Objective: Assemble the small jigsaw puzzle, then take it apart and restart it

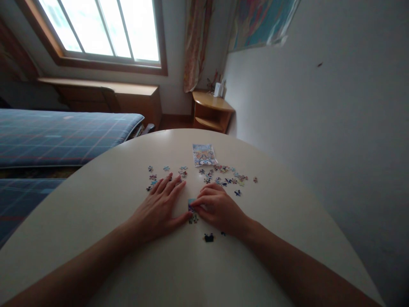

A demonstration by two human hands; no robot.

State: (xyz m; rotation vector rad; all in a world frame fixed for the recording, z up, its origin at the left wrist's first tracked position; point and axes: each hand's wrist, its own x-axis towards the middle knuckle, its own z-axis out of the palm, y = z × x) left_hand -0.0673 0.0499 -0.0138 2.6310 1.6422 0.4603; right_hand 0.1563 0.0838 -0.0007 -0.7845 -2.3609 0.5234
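Note:
My left hand [164, 200] lies spread on the table, its fingertips close to several loose jigsaw pieces. Its thumb reaches the edge of a small joined strip of jigsaw pieces [193, 220]. From the other side, my right hand [215, 207] pinches with thumb and forefinger at a jigsaw piece in this strip; the fingers partly cover it. A dark jigsaw piece [208, 238] sits nearer to me, below my right hand, with another small dark piece [223, 233] half hidden by the wrist.
A picture sheet [203, 154] lies beyond my hands on the round white table [153, 264]. Loose jigsaw pieces [223, 169] are scattered to its right, with a smaller group [153, 176] at left. A plaid mattress [64, 136] stands left; the wall [319, 140] is at right.

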